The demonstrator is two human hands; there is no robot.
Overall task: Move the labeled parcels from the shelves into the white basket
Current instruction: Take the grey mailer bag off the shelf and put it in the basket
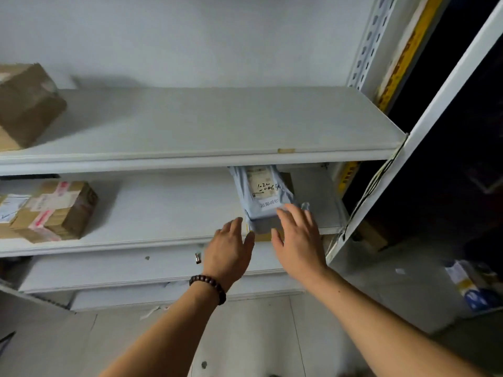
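Since that floppy pale-blue plastic mailer parcel (pixel 260 198) probably wants support on both sides, left hand (pixel 230 247) and right hand (pixel 298 239) flank it, fingers spread, holding nothing.

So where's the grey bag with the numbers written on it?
In the head view the grey bag lies on the second shelf, toward its right end, just beyond the left hand and right hand.
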